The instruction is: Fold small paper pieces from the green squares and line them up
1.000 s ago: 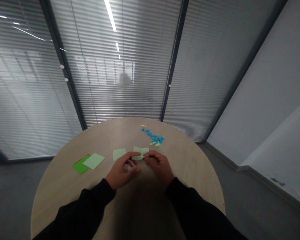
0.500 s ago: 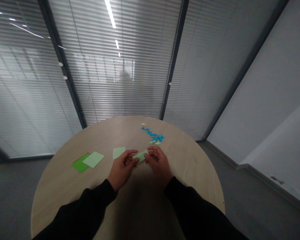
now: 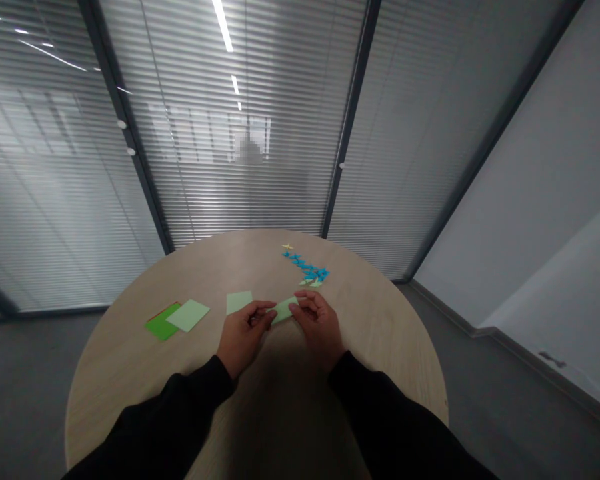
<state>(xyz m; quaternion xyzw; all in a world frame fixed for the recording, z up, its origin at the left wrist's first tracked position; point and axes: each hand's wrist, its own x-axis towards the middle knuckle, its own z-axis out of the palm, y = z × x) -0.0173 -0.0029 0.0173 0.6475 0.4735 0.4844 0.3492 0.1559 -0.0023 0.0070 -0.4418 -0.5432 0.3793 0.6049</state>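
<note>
Between my two hands is a light green sheet of paper (image 3: pixel 285 310), folded into a narrow rectangle. My left hand (image 3: pixel 244 337) is closed on its left end, thumb in front and fingers curled behind. My right hand (image 3: pixel 321 327) pinches the other end between thumb and fingers. Just behind my left hand lies a flat light green paper square (image 3: pixel 239 301), partly covered by the fingers. Beyond my right hand are small folded light green pieces (image 3: pixel 311 283) beside a cluster of folded blue paper pieces (image 3: pixel 314 273).
The round wooden table (image 3: pixel 380 320) carries everything. At left, a pale green square (image 3: pixel 189 315) overlaps a bright green stack (image 3: pixel 163 324) with a red edge. A small yellow folded piece (image 3: pixel 287 247) sits near the far rim. Window blinds (image 3: pixel 250 193) stand behind.
The folded green paper is tilted slightly, showing more of its face. Both hands keep hold of it in almost the same place. The papers on the table lie unchanged.
</note>
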